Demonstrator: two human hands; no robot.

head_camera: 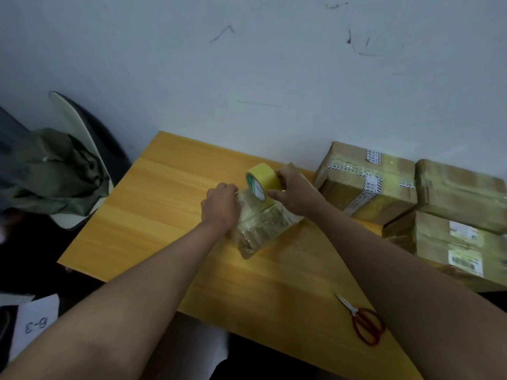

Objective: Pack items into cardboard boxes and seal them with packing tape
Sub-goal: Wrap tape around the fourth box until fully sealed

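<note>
A small cardboard box, shiny with clear tape, lies on the wooden table. My left hand rests on the box's left end, fingers curled over its edge. My right hand grips a yellow roll of packing tape standing on edge on top of the box, thumb and fingers round the roll's right side. A short stretch of tape seems to run from the roll down to the box near my left fingers.
Three taped cardboard parcels stand at the table's right: one with printed strips, one behind it, one with labels. Red-handled scissors lie near the front edge. A chair with green cloth stands left.
</note>
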